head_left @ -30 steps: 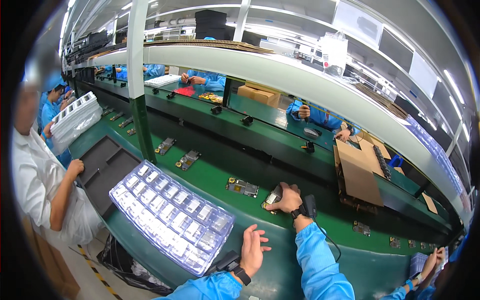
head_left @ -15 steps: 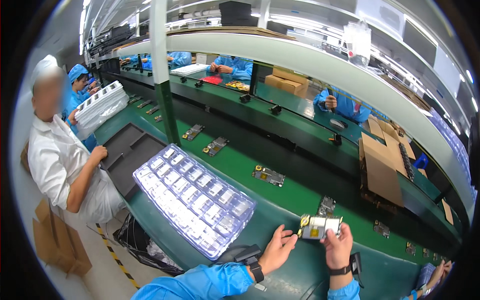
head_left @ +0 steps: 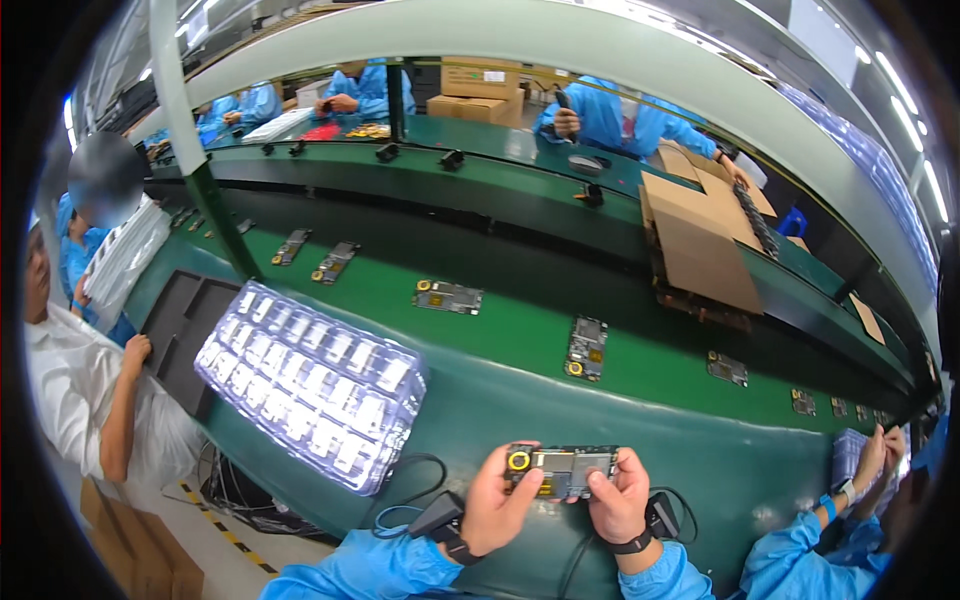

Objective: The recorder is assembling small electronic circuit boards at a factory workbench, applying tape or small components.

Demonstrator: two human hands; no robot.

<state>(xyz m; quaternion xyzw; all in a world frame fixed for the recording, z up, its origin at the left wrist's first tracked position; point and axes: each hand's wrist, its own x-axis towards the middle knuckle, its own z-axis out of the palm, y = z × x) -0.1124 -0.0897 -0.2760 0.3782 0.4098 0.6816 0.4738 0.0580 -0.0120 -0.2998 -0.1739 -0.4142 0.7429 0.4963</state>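
A dark circuit board [head_left: 560,472] with a round yellow-ringed part at its left end is held level between my two hands above the near edge of the green bench. My left hand [head_left: 498,512] grips its left end, thumb on the front face. At the other end my right hand [head_left: 618,502] pinches it, the thumb on top. Past them, another circuit board [head_left: 587,347] lies on the green strip, with a further board [head_left: 448,297] to its left. A clear plastic tray [head_left: 315,385] with rows of pockets rests left of my hands.
A black tray [head_left: 190,330] lies beyond the clear one, by a person in white [head_left: 100,390]. Open cardboard boxes [head_left: 705,245] stand on the far ledge. At right, a co-worker's hands [head_left: 880,455] work close by. Cables [head_left: 425,470] lie near my wrists.
My left hand has moved from beside the board to gripping its left end. The bright white patch on the board no longer shows. The view has swung right.
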